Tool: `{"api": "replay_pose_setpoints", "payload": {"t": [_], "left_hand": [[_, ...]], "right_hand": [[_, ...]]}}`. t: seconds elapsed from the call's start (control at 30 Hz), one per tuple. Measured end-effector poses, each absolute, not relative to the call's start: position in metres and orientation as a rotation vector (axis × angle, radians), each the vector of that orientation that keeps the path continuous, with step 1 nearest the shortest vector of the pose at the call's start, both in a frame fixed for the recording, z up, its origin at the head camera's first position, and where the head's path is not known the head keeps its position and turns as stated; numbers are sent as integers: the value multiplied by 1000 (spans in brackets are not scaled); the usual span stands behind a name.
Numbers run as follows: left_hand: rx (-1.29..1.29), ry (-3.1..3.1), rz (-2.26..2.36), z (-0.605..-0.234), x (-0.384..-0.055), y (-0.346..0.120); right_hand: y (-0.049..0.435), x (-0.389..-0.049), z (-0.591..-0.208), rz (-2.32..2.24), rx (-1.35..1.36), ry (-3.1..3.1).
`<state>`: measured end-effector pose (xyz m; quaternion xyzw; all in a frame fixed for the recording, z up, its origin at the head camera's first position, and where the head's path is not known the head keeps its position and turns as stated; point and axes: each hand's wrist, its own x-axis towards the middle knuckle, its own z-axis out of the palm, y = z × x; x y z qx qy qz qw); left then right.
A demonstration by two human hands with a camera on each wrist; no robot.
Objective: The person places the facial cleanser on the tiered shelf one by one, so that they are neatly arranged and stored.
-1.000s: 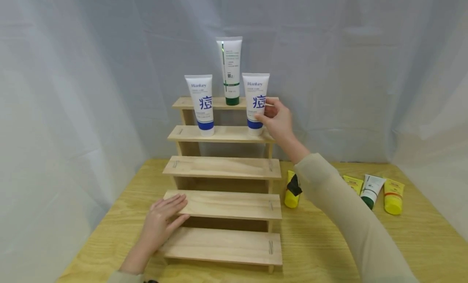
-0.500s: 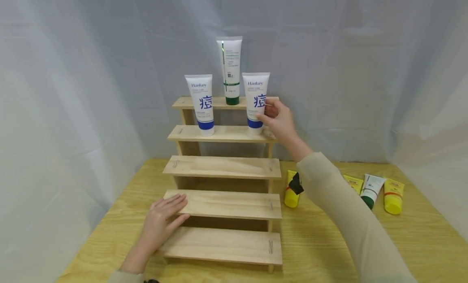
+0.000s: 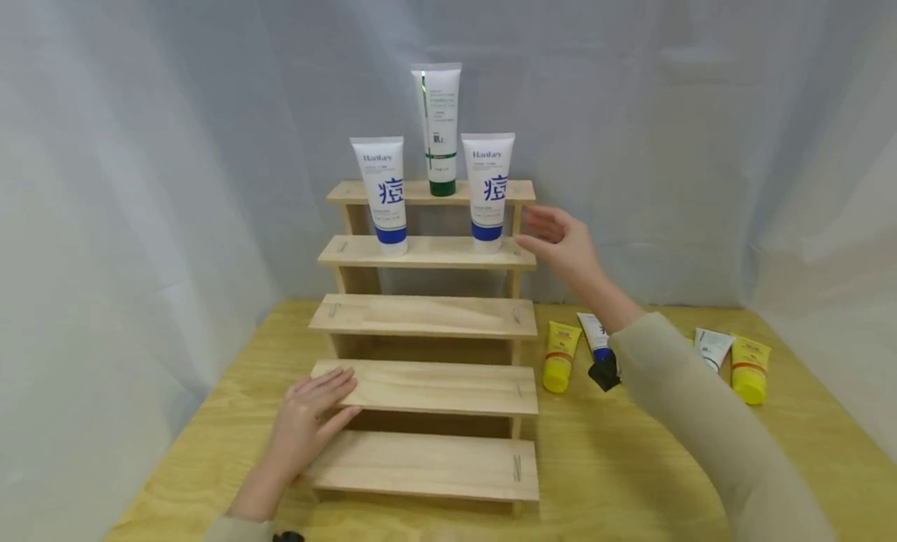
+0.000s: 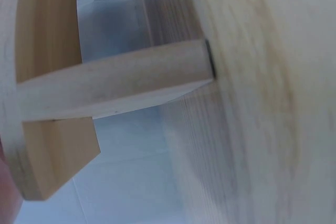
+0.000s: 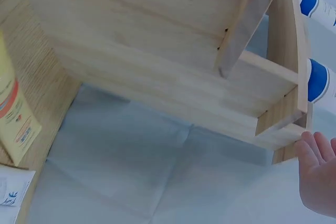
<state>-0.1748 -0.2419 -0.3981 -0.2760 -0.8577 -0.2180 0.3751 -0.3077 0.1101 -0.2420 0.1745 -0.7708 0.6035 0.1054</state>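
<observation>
Rightmost Hankey tube upright, just left of nearer right hand; thumb and fingers apart, empty; left hand, fingers extended, rests on wooden rack

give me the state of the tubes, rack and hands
Green-capped tube: upright, top shelf
Left Hankey tube: upright, second shelf down
Right Hankey tube: upright, same shelf
Left yellow tube: lying on table
Blue-banded tube: lying, partly hidden
White tube: lying, partly hidden
Right yellow tube: lying
Rack: standing
Left hand: resting on rack
Right hand: holding nothing
</observation>
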Motion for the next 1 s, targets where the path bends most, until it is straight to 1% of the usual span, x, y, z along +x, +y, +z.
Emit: {"api": "replay_pose_setpoints", "payload": {"t": [0.3,0.57,0.67,0.77,0.83,0.9,0.93,1.0], "left_hand": [[-714,-2189,-547,-395,-174,-242],[-704,-2214,-559,-396,-173,-242],[-701,-2214,-558,-396,-174,-242],[-702,-2212,-558,-396,-174,-241],[-705,-2209,-559,-396,-174,-241],[-710,-2203,-560,-396,-174,-241],[-712,-2200,-560,-396,-175,-241],[-711,-2196,-557,-396,-175,-241]], "right_hand": [[143,-299,-258,1711,543,-2294],[177,-290,-280,1658,424,-2406],[197,-294,-298,1628,384,-2442],[227,-310,-329,1668,382,-2395],[242,-311,-340,1661,338,-2411],[250,-304,-341,1634,283,-2457],[250,-294,-335,1583,233,-2512],[255,-283,-331,1524,165,-2576]]}}
